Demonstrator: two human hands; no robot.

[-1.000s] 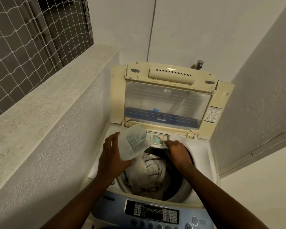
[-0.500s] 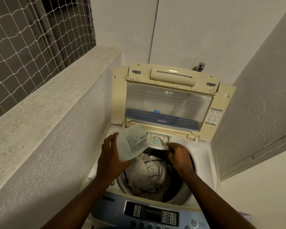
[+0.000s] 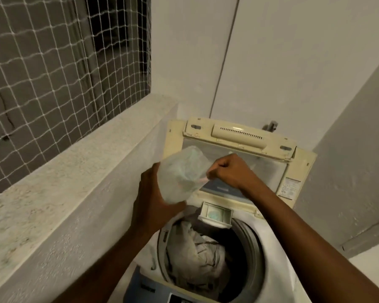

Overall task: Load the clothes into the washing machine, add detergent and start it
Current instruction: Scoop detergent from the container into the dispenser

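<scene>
A top-loading washing machine point(image 3: 274, 243) stands with its cream lid point(image 3: 239, 134) raised against the back wall. Grey crumpled clothes point(image 3: 197, 256) fill the drum. The small detergent drawer point(image 3: 216, 215) is pulled out over the drum's back rim, with pale blue-green powder in it. My left hand point(image 3: 151, 206) holds a translucent plastic detergent container point(image 3: 182, 173) tilted above the drum. My right hand point(image 3: 230, 171) is closed at the container's mouth, pinching something small and pinkish that I cannot make out.
A rough concrete ledge point(image 3: 64, 182) runs along the left, close to the machine, with a netted opening point(image 3: 53, 62) above it. White walls stand behind and to the right. A tap point(image 3: 271, 125) sticks out behind the lid. The control panel point(image 3: 179, 299) shows at the bottom edge.
Both hands have risen from the drawer. The container now sits higher, in front of the lid, and my right hand has left the drawer and gone to the container's mouth. The camera has tilted.
</scene>
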